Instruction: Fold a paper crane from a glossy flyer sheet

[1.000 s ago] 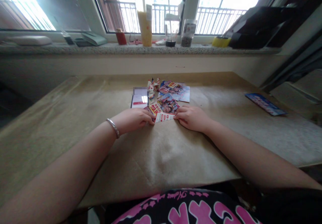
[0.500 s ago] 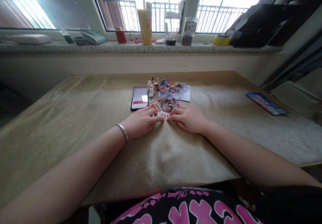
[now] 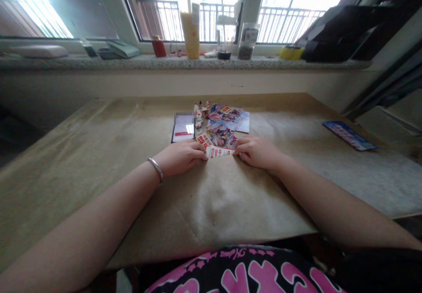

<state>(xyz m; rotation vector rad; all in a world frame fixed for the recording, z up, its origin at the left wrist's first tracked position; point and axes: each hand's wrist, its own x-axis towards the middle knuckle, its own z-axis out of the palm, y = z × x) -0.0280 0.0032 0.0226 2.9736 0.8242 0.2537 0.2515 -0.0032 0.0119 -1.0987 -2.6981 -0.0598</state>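
Both hands press a printed leaflet (image 3: 218, 146) flat on the brown paper (image 3: 211, 205) that covers the table. The left hand (image 3: 180, 157) has its fingertips on the near left corner of the leaflet's folded strip; the right hand (image 3: 259, 152) pinches the near right corner, fingers curled down onto the paper edge. Half a second ago the two hands were close together at the middle of that strip; now they sit apart at its ends, and more of the white-and-red strip shows between them. That reads as a crease being smoothed outward along the fold, so the fold looks set rather than just begun.

Just beyond the leaflet lies a phone (image 3: 183, 130) on its left, a second leaflet (image 3: 232, 118) behind it, and a few small folded paper pieces (image 3: 200, 110) next to that one. Well off to the leaflet's right lies a blue flyer (image 3: 349, 135). A bracelet (image 3: 155, 168) sits on the left wrist.
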